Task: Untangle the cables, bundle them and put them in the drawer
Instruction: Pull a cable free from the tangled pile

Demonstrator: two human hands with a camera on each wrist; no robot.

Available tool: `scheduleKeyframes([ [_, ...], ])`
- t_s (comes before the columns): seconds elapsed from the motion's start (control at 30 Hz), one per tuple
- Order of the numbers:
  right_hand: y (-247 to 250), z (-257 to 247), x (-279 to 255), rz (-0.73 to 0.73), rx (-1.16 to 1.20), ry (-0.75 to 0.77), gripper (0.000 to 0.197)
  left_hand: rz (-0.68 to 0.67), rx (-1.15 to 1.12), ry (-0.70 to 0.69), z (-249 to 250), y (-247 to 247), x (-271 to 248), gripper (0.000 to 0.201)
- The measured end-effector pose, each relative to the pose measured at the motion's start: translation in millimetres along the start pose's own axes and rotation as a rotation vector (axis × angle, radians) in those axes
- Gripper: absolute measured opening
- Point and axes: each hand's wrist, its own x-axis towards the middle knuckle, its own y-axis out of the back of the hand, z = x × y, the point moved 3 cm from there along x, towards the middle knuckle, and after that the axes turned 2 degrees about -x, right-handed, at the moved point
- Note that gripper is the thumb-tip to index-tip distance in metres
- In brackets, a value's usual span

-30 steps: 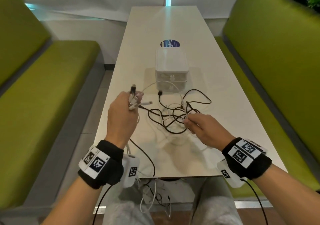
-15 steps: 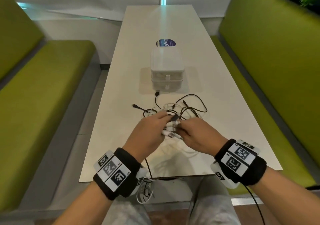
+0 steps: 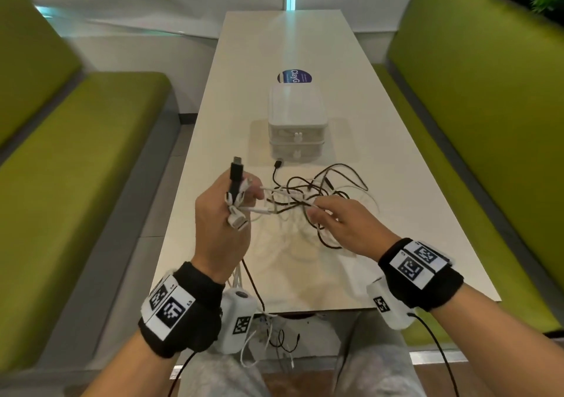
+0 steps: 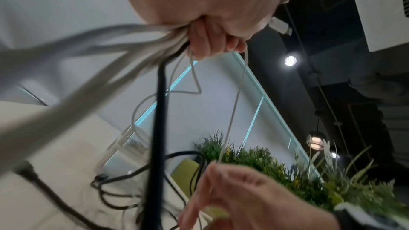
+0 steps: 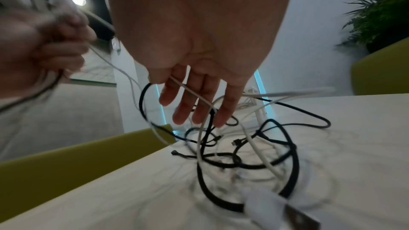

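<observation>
A tangle of black and white cables (image 3: pixel 323 189) lies on the white table (image 3: pixel 396 213), in front of a small white two-drawer box (image 3: pixel 295 113) whose drawers are closed. My left hand (image 3: pixel 241 198) is raised left of the tangle and grips a bunch of cable ends. A black USB plug (image 3: pixel 236 171) sticks up from it and white plugs (image 3: pixel 237 220) stick out below. The gripped cables (image 4: pixel 141 53) fan out below the left hand (image 4: pixel 212 41). My right hand (image 3: pixel 317 213) hovers over the tangle (image 5: pixel 243 146). Its thumb and forefinger pinch a thin white cable (image 5: pixel 190 90) that runs to the left hand.
Green benches (image 3: pixel 76 167) (image 3: pixel 488 106) flank the table on both sides. A round blue sticker (image 3: pixel 294 77) lies behind the drawer box. Loose cable ends (image 3: pixel 274 338) hang over the table's near edge by my knees. A plant (image 5: pixel 380 11) stands at the far right.
Half a second ago both hands met over the tangle. The left hand has since lifted up and to the left with the cable ends, stretching a white cable from the right hand.
</observation>
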Motion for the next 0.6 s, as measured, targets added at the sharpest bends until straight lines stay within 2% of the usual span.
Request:
scheduleKeyframes([
  [0.13, -4.4, 13.5, -0.7, -0.061, -0.032, -0.065, 0.032, 0.114, -0.089, 0.072, -1.6, 7.0, 5.4, 0.018],
  [0.2, -5.0, 17.5, -1.4, -0.050, -0.032, -0.082, 0.030, 0.117, -0.014, 0.099, -6.5, 8.4, 7.1, 0.014],
  [0.27, -3.4, 15.7, -2.7, -0.025, -0.041, -0.084, 0.029, 0.021, 0.241, 0.121, -13.8, 7.8, 7.4, 0.023],
  [0.33, -0.2, 9.2, -4.7, -0.004, -0.088, -0.063, 0.029, -0.059, 0.441, 0.151, -18.5, 6.2, 5.9, 0.044],
  [0.4, 2.0, 1.2, -5.4, 0.030, -0.143, -0.015, 0.031, -0.108, 0.461, 0.103, -13.1, 0.8, 3.1, 0.054],
  [0.53, 3.3, -12.4, -4.7, 0.090, -0.143, 0.075, 0.030, -0.405, 0.400, 0.070, -4.9, -28.2, -9.3, 0.060],
  [0.6, 4.0, -19.6, -5.7, 0.079, -0.125, 0.098, 0.026, -0.470, 0.418, 0.068, -9.0, -36.9, -14.9, 0.060],
])
